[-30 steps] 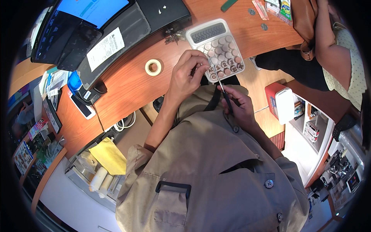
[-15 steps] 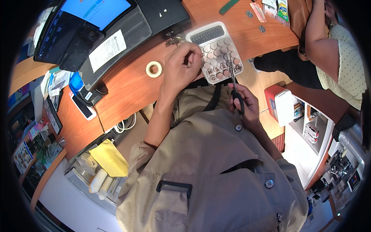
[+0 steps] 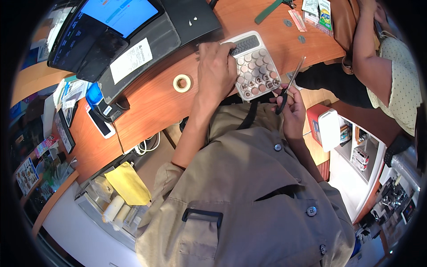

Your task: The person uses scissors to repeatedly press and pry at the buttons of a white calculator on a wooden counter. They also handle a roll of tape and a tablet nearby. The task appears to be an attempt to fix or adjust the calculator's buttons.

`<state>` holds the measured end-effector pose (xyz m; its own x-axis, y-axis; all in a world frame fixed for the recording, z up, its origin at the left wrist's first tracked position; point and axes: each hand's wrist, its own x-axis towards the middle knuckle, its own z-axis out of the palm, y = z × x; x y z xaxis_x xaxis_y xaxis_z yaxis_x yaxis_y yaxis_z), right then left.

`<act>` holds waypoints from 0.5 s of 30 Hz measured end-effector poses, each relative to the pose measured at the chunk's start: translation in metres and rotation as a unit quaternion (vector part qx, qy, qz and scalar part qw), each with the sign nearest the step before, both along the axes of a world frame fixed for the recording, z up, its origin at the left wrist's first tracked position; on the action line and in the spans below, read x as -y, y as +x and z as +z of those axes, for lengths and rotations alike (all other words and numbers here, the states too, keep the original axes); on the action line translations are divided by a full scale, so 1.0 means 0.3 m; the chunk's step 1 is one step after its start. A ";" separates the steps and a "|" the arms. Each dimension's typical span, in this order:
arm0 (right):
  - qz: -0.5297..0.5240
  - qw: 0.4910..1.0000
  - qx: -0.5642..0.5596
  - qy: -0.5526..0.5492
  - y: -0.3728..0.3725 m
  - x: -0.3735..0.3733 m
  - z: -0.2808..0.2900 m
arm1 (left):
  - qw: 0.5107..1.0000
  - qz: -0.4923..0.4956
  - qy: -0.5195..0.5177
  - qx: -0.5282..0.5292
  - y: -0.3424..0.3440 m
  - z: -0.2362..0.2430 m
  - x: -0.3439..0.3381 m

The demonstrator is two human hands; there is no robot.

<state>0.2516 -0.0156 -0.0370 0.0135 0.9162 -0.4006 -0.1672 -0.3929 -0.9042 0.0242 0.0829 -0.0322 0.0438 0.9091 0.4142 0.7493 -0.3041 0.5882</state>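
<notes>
My right hand [image 3: 291, 100] grips a pair of scissors [image 3: 282, 101] by the black handles. Its slim metal blades look closed and point up and away to the right, beyond the calculator's right edge. My left hand [image 3: 217, 71] rests at the left side of a white calculator [image 3: 276, 71] with round keys and a grey display. The fingers are bent together and point down, with one digit lying over the display's left end. Their tips are mostly hidden, so what they hold does not show. Some small dark scraps [image 3: 198, 52] peek out beside them.
A roll of pale tape [image 3: 182, 83] lies left of my hand. Behind it stand a black machine with a paper slip [image 3: 131, 61] and a lit screen [image 3: 118, 15]. A green strip [image 3: 267, 11], coins [image 3: 288, 22] and packets [image 3: 324, 15] lie far right, near another person's arm [image 3: 372, 49].
My left hand has moved up and forward over the dark scraps and the display's left end. The scissors have swung right, off the calculator's keys. The whole view has shifted slightly.
</notes>
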 end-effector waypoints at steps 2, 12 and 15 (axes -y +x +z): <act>-0.011 1.000 -0.008 0.004 0.010 -0.009 -0.011 | 0.999 -0.002 0.036 -0.007 0.005 -0.011 0.002; -0.006 0.990 0.102 0.093 0.110 -0.225 -0.018 | 0.993 -0.002 -0.102 0.055 -0.002 0.060 0.159; -0.001 0.993 0.079 0.089 0.097 -0.287 -0.008 | 0.993 0.009 -0.102 0.055 -0.021 0.053 0.214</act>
<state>0.2806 0.0706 -0.0393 0.0650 0.9723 -0.2244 -0.0187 -0.2236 -0.9745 0.0180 0.0188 -0.0162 -0.0087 0.9747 0.2232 0.6813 -0.1576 0.7148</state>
